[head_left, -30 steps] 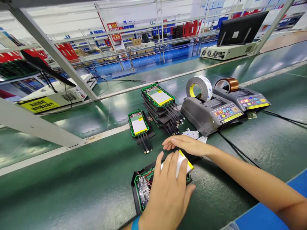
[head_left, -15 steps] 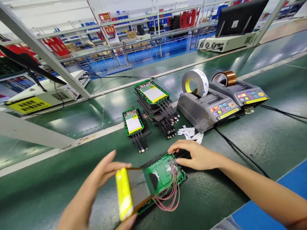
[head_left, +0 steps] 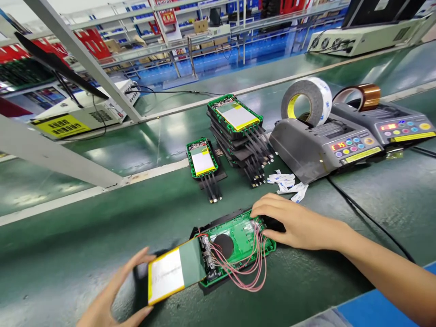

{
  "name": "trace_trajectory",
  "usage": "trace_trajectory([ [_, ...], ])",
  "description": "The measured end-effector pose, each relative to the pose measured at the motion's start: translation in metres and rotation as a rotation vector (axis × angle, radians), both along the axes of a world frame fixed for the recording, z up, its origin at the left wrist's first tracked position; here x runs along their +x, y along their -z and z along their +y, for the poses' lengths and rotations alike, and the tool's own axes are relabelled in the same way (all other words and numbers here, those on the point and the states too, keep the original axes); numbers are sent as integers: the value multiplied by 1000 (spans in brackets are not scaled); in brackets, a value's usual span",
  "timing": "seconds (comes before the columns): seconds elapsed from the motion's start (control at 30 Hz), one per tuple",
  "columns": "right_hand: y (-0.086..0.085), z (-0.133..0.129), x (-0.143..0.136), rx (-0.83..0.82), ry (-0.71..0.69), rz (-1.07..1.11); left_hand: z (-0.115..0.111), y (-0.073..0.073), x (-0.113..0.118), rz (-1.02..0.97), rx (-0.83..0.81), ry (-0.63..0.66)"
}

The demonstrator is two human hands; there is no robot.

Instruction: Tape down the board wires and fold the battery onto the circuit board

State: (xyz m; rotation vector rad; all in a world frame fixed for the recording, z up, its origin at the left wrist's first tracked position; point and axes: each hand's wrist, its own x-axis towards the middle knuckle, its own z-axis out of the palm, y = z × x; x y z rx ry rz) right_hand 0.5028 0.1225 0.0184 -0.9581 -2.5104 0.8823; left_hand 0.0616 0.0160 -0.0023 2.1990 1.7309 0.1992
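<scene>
A flat battery pack (head_left: 166, 274), white with yellow edges, lies face up at the left end of an open green plastic case (head_left: 238, 231). My left hand (head_left: 117, 290) spans the pack's outer end, fingertips at one corner and thumb at the other. My right hand (head_left: 293, 222) grips the case's right end, its fingers on the far edge and its thumb by the wire ends. A small circuit board (head_left: 206, 254) sits between pack and case. Pink wires (head_left: 252, 284) loop from it over the near wall. A black round patch (head_left: 224, 246) shows on the case floor.
Behind stand a filled case (head_left: 203, 161) and a stack of similar cases (head_left: 235, 116) with short black cables. White tape strips (head_left: 284, 181) lie by two tape dispensers (head_left: 316, 145). A black cord (head_left: 371, 220) runs along the right. A metal post (head_left: 85, 63) rises at left.
The battery pack has swung down from a tilted position to nearly flat, showing its white face and the circuit board. My left hand moved left and down with it. My right hand stays at the case.
</scene>
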Motion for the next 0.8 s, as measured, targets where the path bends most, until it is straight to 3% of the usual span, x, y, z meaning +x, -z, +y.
trace_trajectory([
  [0.1, 1, 0, 0, -2, -7, 12, 16, -19, 25, 75, -75, 155],
  [0.2, 2, 0, 0, -7, -11, 21, 46, -49, 70, -7, 81, 278],
  [0.3, 4, 1, 0, -9, -13, 27, 80, -66, 111, -23, 73, 460],
  [0.43, 5, 2, 1, -10, -15, 34, 111, -70, 142, 17, -90, 604],
  [0.6, 6, 2, 1, -27, -17, 44, 126, -71, 159, 25, -259, 756],
  [0.8, 7, 1, 2, -35, -15, 58, 145, -65, 162, -65, -426, 772],
])
